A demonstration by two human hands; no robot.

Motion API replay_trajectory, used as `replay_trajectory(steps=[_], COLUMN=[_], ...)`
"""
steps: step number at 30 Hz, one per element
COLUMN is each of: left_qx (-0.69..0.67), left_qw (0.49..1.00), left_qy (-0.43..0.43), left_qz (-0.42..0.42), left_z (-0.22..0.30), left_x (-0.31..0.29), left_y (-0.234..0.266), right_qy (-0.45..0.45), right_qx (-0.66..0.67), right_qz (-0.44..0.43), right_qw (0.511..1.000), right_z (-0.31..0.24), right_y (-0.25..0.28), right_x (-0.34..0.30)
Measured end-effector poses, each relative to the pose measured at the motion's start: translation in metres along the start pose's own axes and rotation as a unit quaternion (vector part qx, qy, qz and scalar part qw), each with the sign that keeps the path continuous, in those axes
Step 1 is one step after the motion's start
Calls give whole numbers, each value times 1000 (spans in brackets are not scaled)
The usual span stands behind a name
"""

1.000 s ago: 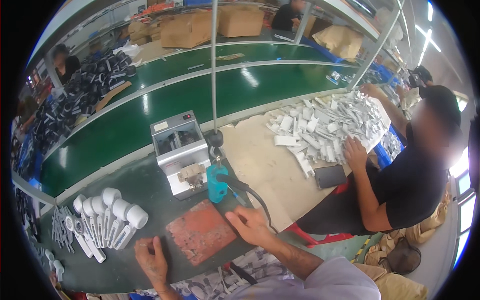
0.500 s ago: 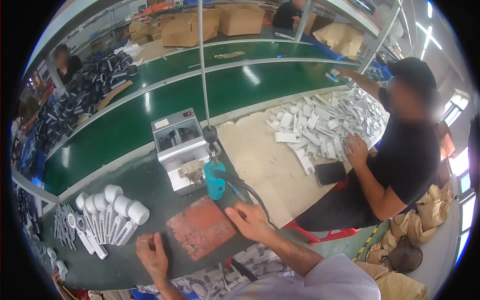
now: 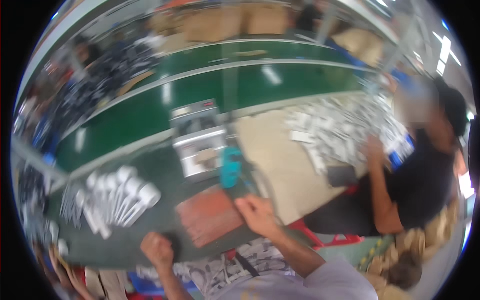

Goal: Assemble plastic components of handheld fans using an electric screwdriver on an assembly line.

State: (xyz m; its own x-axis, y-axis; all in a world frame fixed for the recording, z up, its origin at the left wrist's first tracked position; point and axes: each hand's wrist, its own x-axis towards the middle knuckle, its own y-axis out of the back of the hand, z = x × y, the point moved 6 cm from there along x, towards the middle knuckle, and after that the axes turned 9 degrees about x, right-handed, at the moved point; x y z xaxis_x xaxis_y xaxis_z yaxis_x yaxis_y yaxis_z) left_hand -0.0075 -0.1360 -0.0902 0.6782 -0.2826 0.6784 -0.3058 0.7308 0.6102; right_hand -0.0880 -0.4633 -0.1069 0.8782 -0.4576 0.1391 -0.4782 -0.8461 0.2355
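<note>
My left hand (image 3: pixel 158 249) is curled into a loose fist at the table's near edge, with nothing showing in it. To the right of a worn red pad (image 3: pixel 210 216), my right hand (image 3: pixel 257 214) hovers near the pad's edge, its fingers bent and seemingly holding nothing. A teal electric screwdriver (image 3: pixel 230 167) hangs just above that hand, against the front of a grey-and-silver box-shaped machine (image 3: pixel 199 142). Several white long-handled parts with round heads (image 3: pixel 120 195) lie fanned out left of the pad. Motion blur hides the finer detail of my fingers.
Slim grey parts (image 3: pixel 72 206) lie at the left. A co-worker in black (image 3: pixel 407 185) sits at the right, by a pile of white parts (image 3: pixel 335 125) and a dark phone (image 3: pixel 341 176) on brown board (image 3: pixel 267 150). Beyond runs a green conveyor (image 3: pixel 200 92).
The whole view has shifted, moving the scene rightward, and is now blurred. My left hand has closed into a fist. My right hand stays by the pad. The co-worker leans further right.
</note>
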Motion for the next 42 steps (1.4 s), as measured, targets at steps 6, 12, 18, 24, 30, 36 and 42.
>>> replay_trajectory(steps=[6,12,18,24,30,36,42], left_qx=[-92,-19,10,-25,-15,-20,-19], left_qw=[996,999,997,998,997,997,998], left_qy=[-2,46,65,45,62,60,53], left_qz=[-17,-7,-32,-45,-53,-47,-34], left_z=[14,11,9,7,6,5,5], left_x=[25,16,15,17,13,14,14], left_y=[-24,5,4,-16,-12,-14,-15], right_qy=[-10,-19,-6,-10,-20,-21,156], right_qx=[20,97,80,38,62,48,-52], right_qz=[44,31,9,52,50,56,60], right_qw=[999,995,997,998,997,997,985], right_z=[11,21,22,4,-1,10,-19], right_y=[28,7,5,13,6,13,11], right_x=[-6,-7,-3,-5,-6,-4,-6])
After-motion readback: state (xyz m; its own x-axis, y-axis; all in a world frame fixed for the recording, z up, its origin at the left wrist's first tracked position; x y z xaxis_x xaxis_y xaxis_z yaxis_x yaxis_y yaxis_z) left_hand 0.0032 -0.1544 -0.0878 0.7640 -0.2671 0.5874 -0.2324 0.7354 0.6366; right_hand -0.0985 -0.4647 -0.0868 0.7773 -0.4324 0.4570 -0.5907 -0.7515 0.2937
